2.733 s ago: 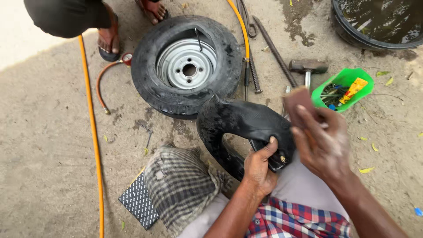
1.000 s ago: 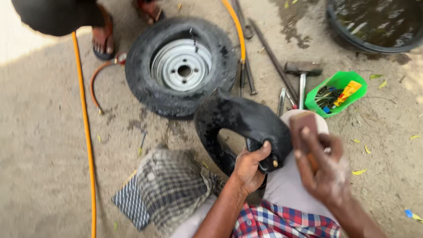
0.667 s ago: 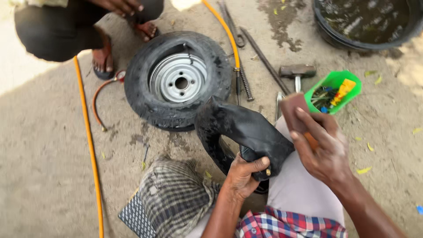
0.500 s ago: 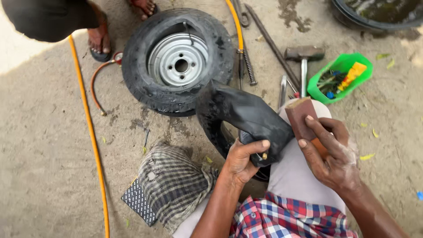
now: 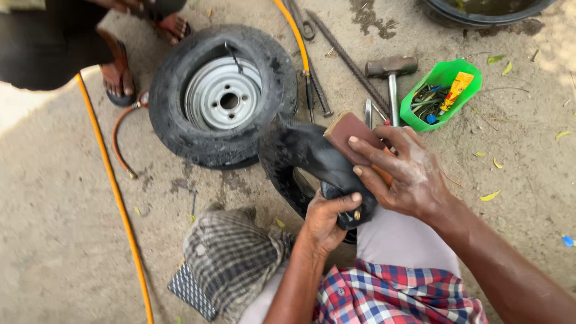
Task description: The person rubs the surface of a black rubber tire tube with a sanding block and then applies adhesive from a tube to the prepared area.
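A: We start with the biggest thing, the sandy ground (image 5: 54, 228) that carries everything. On it, toward the far left, lies the tyre on its grey rim (image 5: 223, 96), flat, with another person's sandalled feet (image 5: 117, 72) just beyond it.

B: And we have the black inner tube (image 5: 300, 153) stood up against our knee, just beside that tyre. Our left hand (image 5: 327, 219) is clamped on the tube's lower bend, thumb over the top, near the small brass valve.

A: Our right hand (image 5: 408, 177) is closed on a brown sanding block (image 5: 349, 133), which now rests on the tube's upper curve. Half a second ago it was off to the right of the tube, so we read this as the block coming down onto the rubber, scuffing a spot, as far as we can judge.

B: A checked cloth (image 5: 231, 258) lies on the ground by our left knee. An orange hose (image 5: 114, 198) runs down the left side.

A: Toward the far right edge sit a green tray (image 5: 441, 78) of small bits, a hammer (image 5: 391, 69) just beside it, and long metal bars (image 5: 345, 57) near the tyre.
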